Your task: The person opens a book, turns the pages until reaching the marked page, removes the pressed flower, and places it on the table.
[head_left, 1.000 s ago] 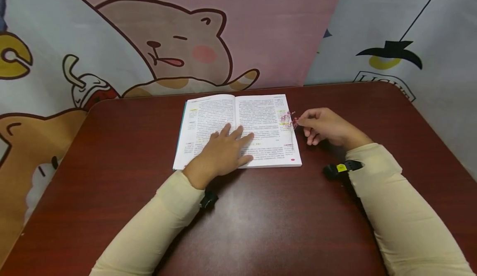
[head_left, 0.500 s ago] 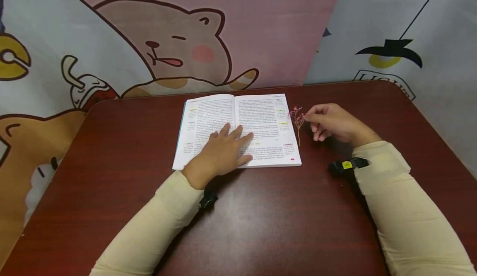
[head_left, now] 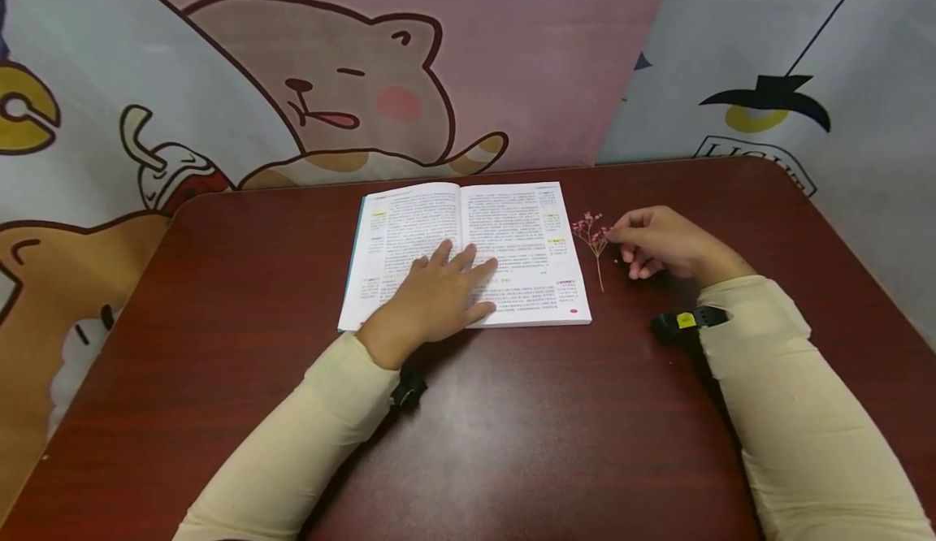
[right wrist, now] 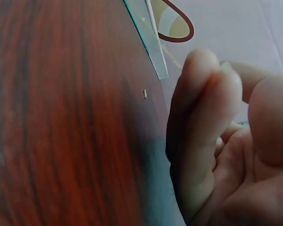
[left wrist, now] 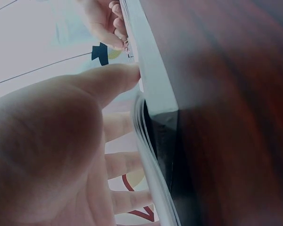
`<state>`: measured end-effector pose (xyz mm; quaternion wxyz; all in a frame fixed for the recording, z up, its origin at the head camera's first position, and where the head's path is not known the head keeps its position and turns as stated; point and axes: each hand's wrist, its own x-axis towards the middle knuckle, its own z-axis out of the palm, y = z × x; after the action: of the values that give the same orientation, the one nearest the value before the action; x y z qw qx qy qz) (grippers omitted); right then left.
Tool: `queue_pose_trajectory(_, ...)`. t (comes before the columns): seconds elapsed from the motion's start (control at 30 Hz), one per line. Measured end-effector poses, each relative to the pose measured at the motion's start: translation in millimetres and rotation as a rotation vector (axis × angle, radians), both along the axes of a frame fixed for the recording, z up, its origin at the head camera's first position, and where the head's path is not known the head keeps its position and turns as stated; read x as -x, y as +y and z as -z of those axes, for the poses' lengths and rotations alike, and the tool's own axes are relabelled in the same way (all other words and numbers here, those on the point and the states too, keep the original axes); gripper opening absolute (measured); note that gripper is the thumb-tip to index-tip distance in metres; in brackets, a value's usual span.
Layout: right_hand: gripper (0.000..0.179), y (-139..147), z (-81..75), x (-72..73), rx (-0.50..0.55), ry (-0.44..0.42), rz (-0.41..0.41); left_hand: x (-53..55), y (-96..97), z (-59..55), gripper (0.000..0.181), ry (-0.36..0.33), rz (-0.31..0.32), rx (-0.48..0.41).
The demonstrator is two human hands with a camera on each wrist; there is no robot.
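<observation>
An open book (head_left: 504, 220) with printed pages and yellow marks lies on the table. My left hand (head_left: 435, 305) rests on it with fingers spread and straight, over the lower middle of the pages. In the left wrist view the thumb (left wrist: 115, 80) lies at the book's edge. To the right of the book, my right hand (head_left: 669, 244) pinches a small sprig of pink dried flowers (head_left: 591, 231) near its blossoms, between thumb and index finger. Its thin stem points down toward the table's front. In the right wrist view the fingers hide most of the sprig.
The dark red wooden table (head_left: 497, 443) reaches back to a wall cloth (head_left: 541, 62) with cartoon animals. A tiny pale bit (right wrist: 145, 93) lies on the table near the right hand. Black straps with cameras (head_left: 676, 322) sit at both wrists.
My right hand has drawn the flower sprig rightward off the page's edge, so it now shows over the bare table. The left hand stays on the book.
</observation>
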<state>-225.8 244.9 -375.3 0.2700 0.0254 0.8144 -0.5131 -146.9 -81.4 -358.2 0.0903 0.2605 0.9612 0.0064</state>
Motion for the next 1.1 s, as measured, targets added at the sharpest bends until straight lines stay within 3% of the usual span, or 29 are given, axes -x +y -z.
queue_pose_trajectory(0.37, 0.033, 4.5, 2.8, -0.4, -0.086, 0.013, -0.050, 0.5, -0.3, 2.4, 0.061, -0.010, 0.001, -0.018)
queue_pose_trajectory(0.7, 0.033, 2.6, 6.2, -0.8, -0.185, 0.102, -0.032, 1.9, -0.6, 4.5, 0.062, 0.016, 0.012, 0.008)
queue_pose_trajectory(1.1, 0.033, -0.3, 7.9, -1.2, -0.199, 0.111, -0.003, 2.3, -0.3, 5.4, 0.062, 0.019, 0.014, 0.011)
